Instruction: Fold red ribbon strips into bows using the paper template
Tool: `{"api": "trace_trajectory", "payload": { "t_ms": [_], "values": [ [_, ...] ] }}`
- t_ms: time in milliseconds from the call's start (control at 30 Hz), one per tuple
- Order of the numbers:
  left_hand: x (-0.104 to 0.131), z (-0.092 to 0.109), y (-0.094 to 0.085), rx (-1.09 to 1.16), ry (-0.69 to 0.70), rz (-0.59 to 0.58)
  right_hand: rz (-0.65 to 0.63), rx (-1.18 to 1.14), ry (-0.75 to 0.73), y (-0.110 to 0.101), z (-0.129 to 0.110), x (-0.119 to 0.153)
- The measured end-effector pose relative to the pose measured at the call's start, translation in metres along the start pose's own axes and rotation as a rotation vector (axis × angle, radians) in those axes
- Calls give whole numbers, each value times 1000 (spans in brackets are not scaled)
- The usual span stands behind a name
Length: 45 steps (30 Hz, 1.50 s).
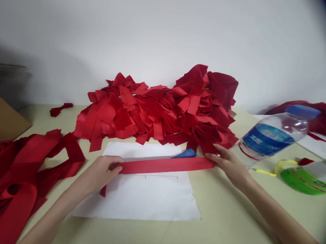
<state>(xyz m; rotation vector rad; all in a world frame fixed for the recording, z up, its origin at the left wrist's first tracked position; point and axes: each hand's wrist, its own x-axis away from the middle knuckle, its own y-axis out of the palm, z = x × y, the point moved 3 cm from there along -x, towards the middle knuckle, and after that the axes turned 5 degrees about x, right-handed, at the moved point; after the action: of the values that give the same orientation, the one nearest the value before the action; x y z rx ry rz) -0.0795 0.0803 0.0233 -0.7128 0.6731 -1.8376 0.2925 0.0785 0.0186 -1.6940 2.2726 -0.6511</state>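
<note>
A red ribbon (166,165) is stretched flat and level between my two hands, above a white sheet of paper (155,201) with a thin marked line on it. My left hand (107,171) pinches the ribbon's left end, and a short dark red tail hangs below those fingers. At the other end, my right hand (225,160) grips the ribbon between thumb and fingers. Behind the ribbon, a blue object (187,153) pokes out, partly hidden, its kind unclear. Just beyond the paper lies a big heap of cut red ribbon pieces (157,111).
Long loose red ribbon (25,174) piles up at the left, near a cardboard box (6,118). A small ribbon scrap (61,109) lies at the back left. To the right are a blue-labelled plastic bottle (271,137), a green-labelled one (307,180) and a yellow strip (280,167).
</note>
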Motion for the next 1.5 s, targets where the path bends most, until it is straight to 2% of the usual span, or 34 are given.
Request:
{"api": "trace_trajectory", "payload": {
  "t_ms": [67, 167, 267, 333, 400, 467, 567, 633, 733, 867, 967, 1000, 1067, 1133, 1200, 1233, 1300, 1367, 1500],
  "values": [
    [0, -1, -3, 25, 12, -6, -28, -92, 1, -9, 6, -3],
    [0, -5, -10, 89, 9, 19, -108, -186, -26, -17, 2, 0],
    [-1, -14, -20, 253, -81, 25, -122, -250, -93, -26, -11, 7],
    [0, -21, -26, 430, -166, 7, -146, -179, -148, -33, -16, 11],
    [2, -27, -35, 583, -239, 54, -222, -4, -199, -39, -18, 15],
    [6, -34, -45, 719, -295, 117, -351, 158, -237, -42, -15, 21],
    [10, -42, -54, 908, -343, 117, -528, 256, -239, -45, -8, 33],
    [10, -46, -57, 953, -358, 108, -480, 272, -211, -51, -3, 36],
    [8, -44, -55, 967, -366, 116, -257, 232, -124, -64, 6, 33],
    [4, -24, -32, 976, -349, 128, -30, -16, 1, -72, 9, 29],
    [6, 9, 2, 981, -308, 114, 136, -253, -3, -52, -6, 37],
    [8, 22, 15, 969, -260, 79, 127, -258, -47, -37, -15, 42],
    [13, 47, 42, 936, -215, -22, -7, -158, -153, 1, -34, 57],
    [17, 62, 63, 976, -166, -91, -266, -59, -313, 44, -52, 76],
    [19, 67, 76, 1023, -141, -148, -503, 71, -457, 78, -61, 95],
    [20, 66, 79, 1064, -134, -152, -548, 147, -507, 88, -63, 101],
    [20, 63, 82, 1171, -121, -177, -567, 274, -601, 98, -62, 107],
    [19, 61, 80, 1227, -77, -231, -541, 356, -657, 98, -59, 106],
    [22, 63, 76, 1099, 32, -309, -484, 379, -728, 87, -60, 98]
  ]
}}
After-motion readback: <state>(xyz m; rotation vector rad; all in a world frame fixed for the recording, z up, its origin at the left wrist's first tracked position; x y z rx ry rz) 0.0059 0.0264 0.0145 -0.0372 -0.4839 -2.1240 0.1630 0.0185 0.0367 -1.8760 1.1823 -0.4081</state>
